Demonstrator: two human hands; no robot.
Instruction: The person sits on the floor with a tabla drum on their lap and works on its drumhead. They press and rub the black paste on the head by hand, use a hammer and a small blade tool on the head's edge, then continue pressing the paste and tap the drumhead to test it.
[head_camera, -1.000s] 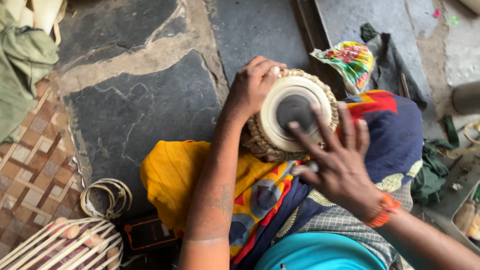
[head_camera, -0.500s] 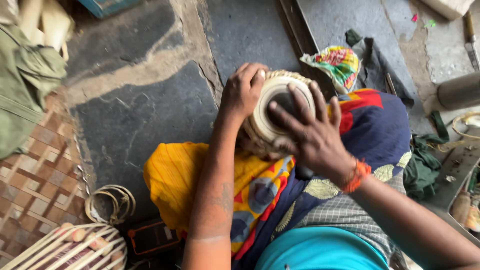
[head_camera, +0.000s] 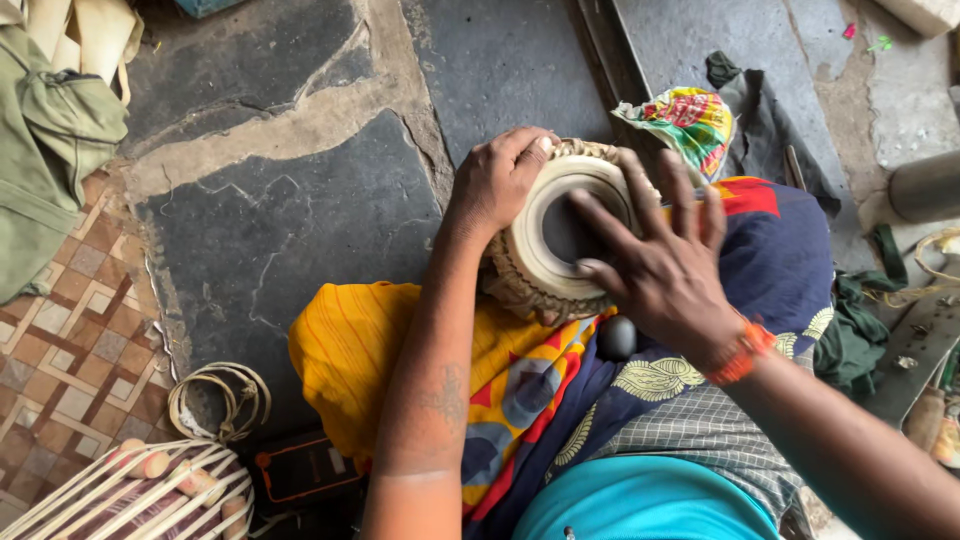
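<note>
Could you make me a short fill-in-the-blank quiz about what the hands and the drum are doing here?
1. The left hand grips the ____ of the small drum.
2. The right hand lies spread over the drum's ____ centre patch.
3. The right wrist wears an ____ band.
4. The drum rests on a lap covered by colourful ____.

Missing words: rim; black; orange; cloth

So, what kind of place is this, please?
Probably a floor-level drum maker's workshop: the left hand and right hand work a small drum over a stone floor, another laced drum nearby.
</note>
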